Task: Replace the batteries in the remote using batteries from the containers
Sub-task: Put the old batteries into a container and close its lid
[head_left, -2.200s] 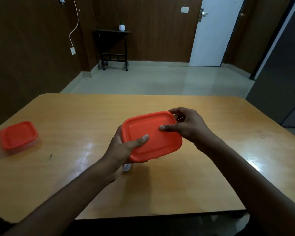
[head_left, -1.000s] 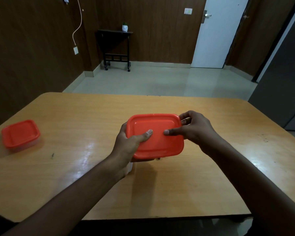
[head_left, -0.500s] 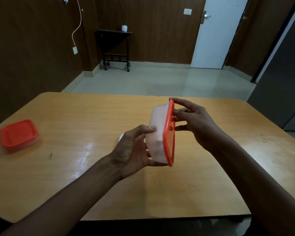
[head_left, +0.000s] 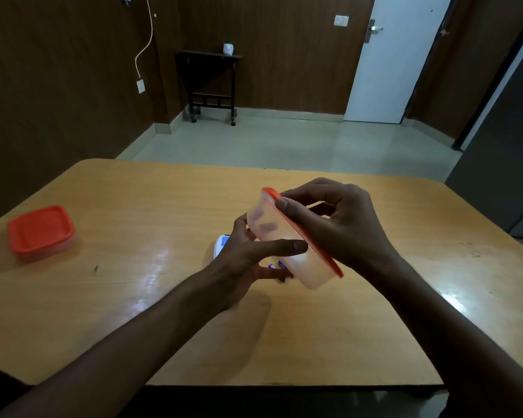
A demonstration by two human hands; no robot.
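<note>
A clear plastic container [head_left: 287, 242] with an orange lid [head_left: 311, 236] is held on its side above the table's middle. My left hand [head_left: 248, 260] grips its base from below, thumb across the wall. My right hand [head_left: 338, 227] holds the lid side, fingers curled over the upper rim. Something blue, perhaps batteries [head_left: 277, 267], shows by my left fingers under the container. The white remote [head_left: 221, 245] lies on the table, mostly hidden behind my left hand.
A second container with an orange lid [head_left: 40, 232] sits closed near the left edge of the wooden table [head_left: 375, 327]. Beyond the table are bare floor, a small dark side table [head_left: 212, 82] and a white door [head_left: 390, 58].
The container went from lid-up to standing on its side, then tilted further with the lid facing right. My right hand moved onto the lid rim. The remote came into view behind my left hand.
</note>
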